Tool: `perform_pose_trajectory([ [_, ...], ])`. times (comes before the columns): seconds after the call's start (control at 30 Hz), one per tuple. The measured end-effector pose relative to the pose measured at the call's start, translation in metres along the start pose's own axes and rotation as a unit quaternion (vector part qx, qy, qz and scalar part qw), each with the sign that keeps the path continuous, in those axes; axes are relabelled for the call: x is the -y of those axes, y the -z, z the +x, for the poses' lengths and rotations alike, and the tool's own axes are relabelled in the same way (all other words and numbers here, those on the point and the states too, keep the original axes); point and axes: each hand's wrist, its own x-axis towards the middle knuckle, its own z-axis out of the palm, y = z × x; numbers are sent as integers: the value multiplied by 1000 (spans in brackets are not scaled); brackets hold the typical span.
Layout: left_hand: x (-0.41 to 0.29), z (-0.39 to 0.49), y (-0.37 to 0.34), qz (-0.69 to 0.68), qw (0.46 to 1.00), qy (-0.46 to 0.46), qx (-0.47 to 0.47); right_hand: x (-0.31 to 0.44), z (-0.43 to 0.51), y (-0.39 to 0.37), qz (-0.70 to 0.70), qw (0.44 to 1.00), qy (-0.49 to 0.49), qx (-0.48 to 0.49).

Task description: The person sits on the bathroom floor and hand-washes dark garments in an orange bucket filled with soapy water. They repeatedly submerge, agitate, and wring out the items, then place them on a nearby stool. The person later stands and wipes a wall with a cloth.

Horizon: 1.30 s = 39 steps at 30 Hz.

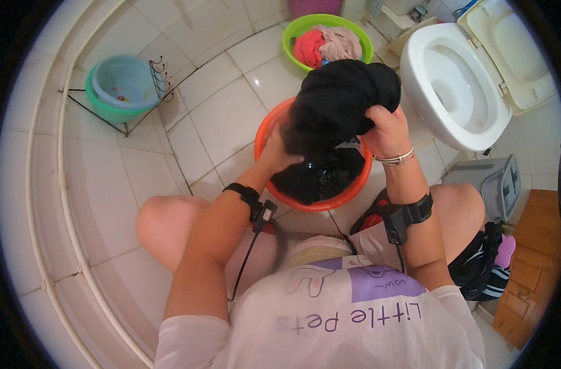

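Note:
Both my hands hold a bunched piece of wet black cloth (pixel 338 99) above an orange basin (pixel 324 204). My left hand (pixel 278 147) grips its lower left side, fingers partly hidden behind the fabric. On the right, my right hand (pixel 387 131) clutches a fold, thumb on top. More dark wet cloth (pixel 324 177) lies inside the basin, glistening. A little foamy water (pixel 349 144) shows between the two dark masses. Whether the raised cloth joins the cloth below cannot be told.
A lime-green basin (pixel 287 53) with red and pale pink clothes (pixel 338 42) stands beyond. The white toilet (pixel 451 87) is at right, with a grey step stool (pixel 481 184) and wooden cabinet (pixel 531 263) nearer me. Blue basins (pixel 123 76) sit on a wire rack at left.

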Motion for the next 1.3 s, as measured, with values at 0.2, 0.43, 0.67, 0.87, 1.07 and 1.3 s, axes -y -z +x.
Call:
perform_pose_trajectory([
  [0.2, 22, -19, -24, 224, 955, 124, 150, 11, -1, -9, 10, 1000, -16, 22],
  [0.43, -32, -1, 35, 130, 966, 100, 202, -32, 7, 24, -189, 976, -100, 29],
  [0.67, -121, 15, 99, -28, 968, 153, 195, -96, 6, 65, -661, 731, -149, 85],
  [0.87, -135, 17, 116, -354, 913, 199, 31, -86, -24, 28, -836, 503, -198, 96],
  [1.07, -131, 33, 89, -580, 769, 263, -52, -110, -39, 9, -612, 787, 68, 39],
  [1.3, -137, 23, 92, -388, 891, 234, -2, -99, -14, 31, -406, 913, -27, 2],
])
